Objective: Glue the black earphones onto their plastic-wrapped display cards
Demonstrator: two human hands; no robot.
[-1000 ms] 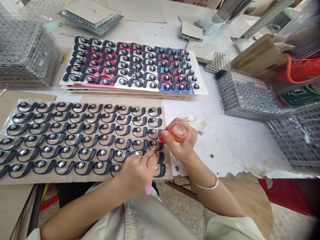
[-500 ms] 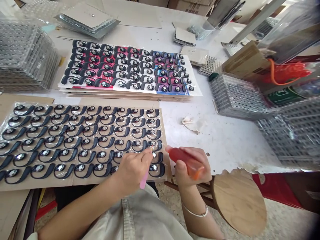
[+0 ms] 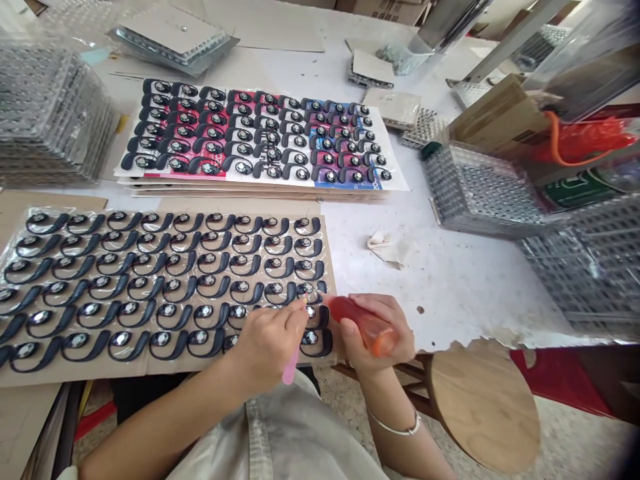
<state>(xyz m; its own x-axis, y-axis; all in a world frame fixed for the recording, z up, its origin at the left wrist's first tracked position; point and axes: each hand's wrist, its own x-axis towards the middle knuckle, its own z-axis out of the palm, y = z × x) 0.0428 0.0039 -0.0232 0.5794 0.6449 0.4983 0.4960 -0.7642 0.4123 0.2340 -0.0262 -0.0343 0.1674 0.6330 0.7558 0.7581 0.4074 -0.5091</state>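
A cardboard sheet (image 3: 150, 367) in front of me carries several rows of black ear-hook earpieces (image 3: 165, 280) with shiny round centres. My left hand (image 3: 270, 340) is closed on a thin pink tool (image 3: 291, 365), its tip touching an earpiece near the sheet's right edge. My right hand (image 3: 375, 333) grips a small orange-red bottle (image 3: 363, 323) lying sideways, nozzle pointing left toward the same earpiece.
A second sheet of earpieces on pink and blue card (image 3: 255, 137) lies farther back. Stacks of clear plastic trays stand at the left (image 3: 45, 113) and right (image 3: 480, 193). A crumpled tissue (image 3: 387, 247) lies on the white table. A round wooden stool (image 3: 483, 407) stands below the table's edge.
My right hand dropped from beside the sheet toward the table's front edge, tipping the bottle sideways, then moved its nozzle back left toward the earpiece. My left hand stayed at the same spot.
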